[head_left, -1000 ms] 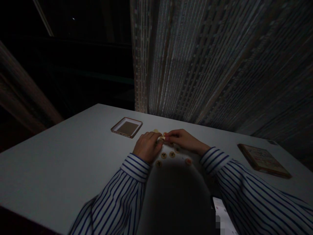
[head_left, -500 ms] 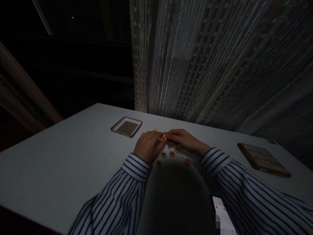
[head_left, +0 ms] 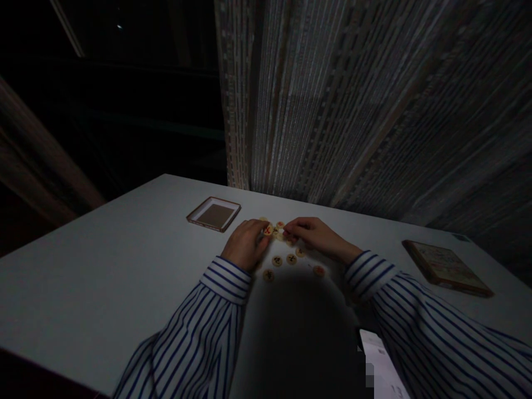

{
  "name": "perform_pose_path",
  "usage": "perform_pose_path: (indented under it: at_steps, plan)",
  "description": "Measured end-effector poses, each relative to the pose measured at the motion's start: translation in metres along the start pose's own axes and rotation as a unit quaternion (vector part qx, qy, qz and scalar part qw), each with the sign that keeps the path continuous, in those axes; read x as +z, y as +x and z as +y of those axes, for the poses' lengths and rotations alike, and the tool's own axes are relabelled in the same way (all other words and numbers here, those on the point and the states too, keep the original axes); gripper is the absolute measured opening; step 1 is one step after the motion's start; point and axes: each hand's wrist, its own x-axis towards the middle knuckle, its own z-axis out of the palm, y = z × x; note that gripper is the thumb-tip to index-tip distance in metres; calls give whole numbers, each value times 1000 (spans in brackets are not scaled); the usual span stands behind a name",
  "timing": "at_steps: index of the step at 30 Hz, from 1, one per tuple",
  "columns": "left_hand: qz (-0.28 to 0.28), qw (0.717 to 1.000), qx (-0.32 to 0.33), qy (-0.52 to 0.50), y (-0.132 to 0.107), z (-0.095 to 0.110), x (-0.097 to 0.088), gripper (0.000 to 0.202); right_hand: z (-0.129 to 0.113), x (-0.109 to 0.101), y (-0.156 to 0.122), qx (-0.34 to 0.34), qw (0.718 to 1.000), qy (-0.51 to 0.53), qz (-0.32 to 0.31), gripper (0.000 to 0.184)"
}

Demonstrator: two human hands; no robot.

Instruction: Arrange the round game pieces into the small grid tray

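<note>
You are at the handling step: your left hand (head_left: 244,244) pinches a round piece with a red mark (head_left: 268,230) between thumb and fingers, its marked face tilted towards you. Your right hand (head_left: 318,235) has its fingers curled in, with the fingertips next to the central cluster; whether they grip a piece cannot be told. The held piece sits at the near edge of that cluster, where a second red-marked piece (head_left: 280,225) and a pale piece (head_left: 281,237) lie in the gap between your hands. Nearer to you, dark-marked pieces (head_left: 291,259) lie apart on the white table (head_left: 103,271), with a reddish-marked piece (head_left: 319,270) to their right. From this position, the next move appears to call for a light fingertip pinch at the rim, clear of neighbouring pieces. Each piece is a small, flat disc, pale tan and wood-like in tone; the marks are too small to read. The table has a smooth, matt surface, dimmed by a broad shadow in front of you. The shallow tray (head_left: 217,215) beyond your left hand is four-sided, with a pale inner wall and a flat brown base. The flat box (head_left: 451,267) at far right has a patterned top and brown edges.
</note>
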Motion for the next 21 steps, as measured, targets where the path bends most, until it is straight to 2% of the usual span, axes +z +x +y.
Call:
perform_pose_path:
  at_steps: [3,7,11,16,21]
  plan:
    - [-31,999,-15,6,0,-1,0,28,5,-2,0,-4,1000,-8,7,19]
    - [-109,993,-33,23,0,3,-2,27,7,-5,0,-1,999,-30,17,18]
    - [-169,984,-15,61,1,6,-2,25,15,-9,1,-25,994,-102,38,19]
    - [-205,974,-10,93,0,9,-3,25,28,-14,5,-85,970,-220,61,21]
    - [-228,967,-13,111,-1,11,0,23,29,-14,6,-87,955,-276,68,21]
